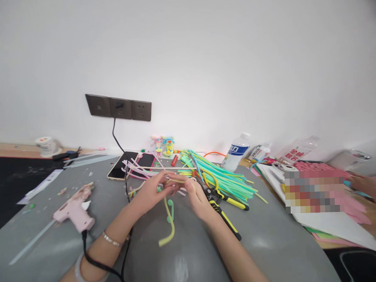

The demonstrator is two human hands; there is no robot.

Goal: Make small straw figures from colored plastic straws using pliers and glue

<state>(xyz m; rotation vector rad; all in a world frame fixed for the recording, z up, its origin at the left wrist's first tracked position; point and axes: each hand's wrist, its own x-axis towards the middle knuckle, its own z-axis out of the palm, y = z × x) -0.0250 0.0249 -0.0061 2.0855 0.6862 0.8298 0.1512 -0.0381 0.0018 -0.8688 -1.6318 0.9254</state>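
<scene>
A pale yellow pipe cleaner (170, 219) hangs in a curve below my hands, its loose end over the grey table. My left hand (155, 191) is closed on it, fingertips pinched together. From the right, my right hand (196, 198) pinches a stretch of the same pipe cleaner, thumb up. The fingertips of the two hands nearly meet and partly hide the piece. Just behind the hanging end is a small curled green piece (170, 210). Beside my right hand lie wire pliers (219, 195) with yellow and black handles, and a heap of green and yellow pipe cleaners (226, 178).
A pink glue gun (75, 213) lies left, its black cord (101, 265) running past my left forearm. Behind are two phones (124, 166), pink pipe cleaners (138, 169), small figures (169, 146) and a bottle (236, 151). Papers (326, 226) and another person's hand (370, 192) are at right.
</scene>
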